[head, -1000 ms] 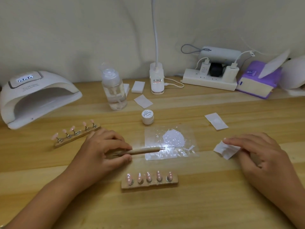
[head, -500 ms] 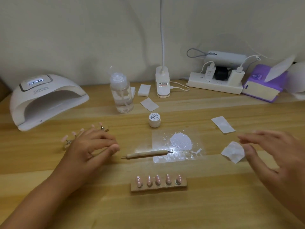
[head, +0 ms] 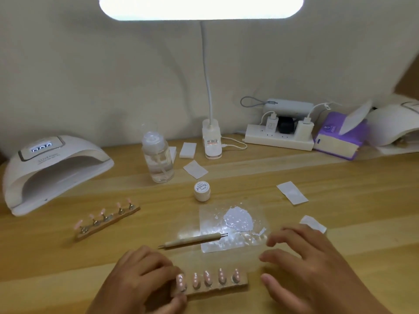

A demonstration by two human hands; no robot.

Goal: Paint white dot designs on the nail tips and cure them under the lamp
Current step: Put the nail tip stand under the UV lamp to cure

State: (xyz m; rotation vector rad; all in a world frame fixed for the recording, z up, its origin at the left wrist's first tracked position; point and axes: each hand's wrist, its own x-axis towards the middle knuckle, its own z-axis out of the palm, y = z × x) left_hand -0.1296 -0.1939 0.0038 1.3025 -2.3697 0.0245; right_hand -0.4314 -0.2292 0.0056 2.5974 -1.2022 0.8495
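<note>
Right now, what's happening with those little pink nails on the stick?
A person is decorating practice nail tips. Their left hand grips the left end of the near wooden holder, whose five pink tips carry white dots. The right hand hovers open by its other end, not touching. The dotting tool lies on the table beside the white paint. The curing lamp sits on the left, with a second holder in front of it.

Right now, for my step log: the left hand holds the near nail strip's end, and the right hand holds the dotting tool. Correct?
Not quite. The head view shows the left hand holding the end of the near nail strip, but the right hand holds nothing, fingers spread; the dotting tool lies on the table.
</note>
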